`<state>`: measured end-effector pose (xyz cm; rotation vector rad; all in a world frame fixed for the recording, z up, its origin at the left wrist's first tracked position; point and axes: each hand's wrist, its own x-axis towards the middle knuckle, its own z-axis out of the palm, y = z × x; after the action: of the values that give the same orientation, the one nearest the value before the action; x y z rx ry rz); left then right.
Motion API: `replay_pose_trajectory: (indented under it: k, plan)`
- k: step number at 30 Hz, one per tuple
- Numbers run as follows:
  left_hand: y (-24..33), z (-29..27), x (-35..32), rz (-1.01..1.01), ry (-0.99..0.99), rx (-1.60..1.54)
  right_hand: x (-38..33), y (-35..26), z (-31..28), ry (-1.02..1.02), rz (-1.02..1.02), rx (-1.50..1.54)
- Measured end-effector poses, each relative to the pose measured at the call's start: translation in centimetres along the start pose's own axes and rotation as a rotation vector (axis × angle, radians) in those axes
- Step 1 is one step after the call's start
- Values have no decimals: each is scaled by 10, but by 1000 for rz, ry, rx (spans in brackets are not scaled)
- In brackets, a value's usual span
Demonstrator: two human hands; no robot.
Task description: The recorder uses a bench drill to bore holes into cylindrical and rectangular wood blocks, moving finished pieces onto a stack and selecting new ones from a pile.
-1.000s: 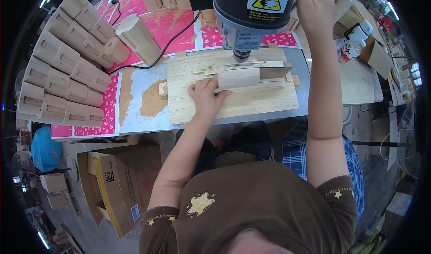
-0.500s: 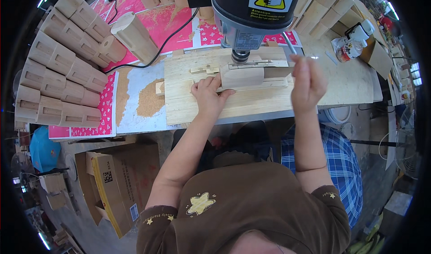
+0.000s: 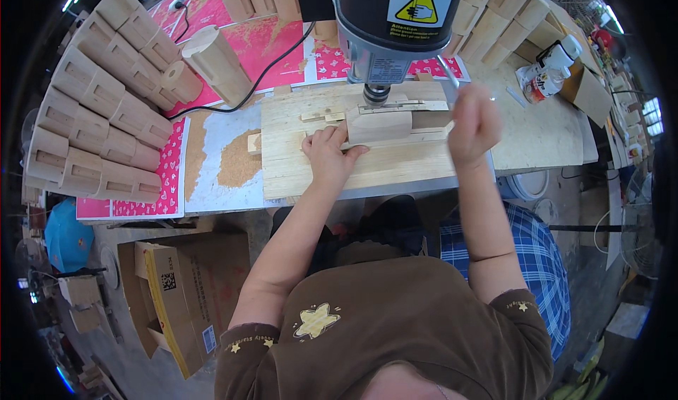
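Observation:
A pale wooden block [image 3: 380, 126] lies on its side in a wooden jig on a flat board [image 3: 311, 181], beneath a drill press [image 3: 385, 29]. Its chuck [image 3: 376, 94] hangs just over the block's far edge; the bit is hard to make out. My left hand [image 3: 330, 156] holds the block at its left end, thumb stretched along the near edge and fingers against the end. To the right, my right hand [image 3: 474, 126] is closed in a fist, raised above the board, at the end of the press's metal lever [image 3: 448, 69].
Stacked wooden blocks with slots [image 3: 106, 128] fill the left side; more stand behind. A black cable [image 3: 275, 64] crosses the bench. Sawdust [image 3: 239, 161] lies left of the board. Bottles [image 3: 554, 75] stand at the right, and a cardboard box [image 3: 205, 287] sits below.
My right hand has moved a little to the left, with the lever end still at it. My left hand stays on the block. The whole view has shifted slightly.

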<state>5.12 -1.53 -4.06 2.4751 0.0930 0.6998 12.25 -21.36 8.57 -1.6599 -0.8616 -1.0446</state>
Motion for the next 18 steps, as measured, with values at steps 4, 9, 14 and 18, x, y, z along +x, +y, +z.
replay_pose_trajectory:
  k: [4, 9, 14, 18]
  plan:
    - [2, -5, -1, -76, -38, -45, 96, -14, 20, 23, 91, -199]
    - [7, -1, 4, -59, -47, -85, 137, 32, 46, -34, 307, -291]
    - [5, -10, 6, -136, -82, -168, 87, 34, 39, 47, 106, -21]
    - [12, -13, 14, -137, -72, -250, -5, 62, -11, -565, 230, -84]
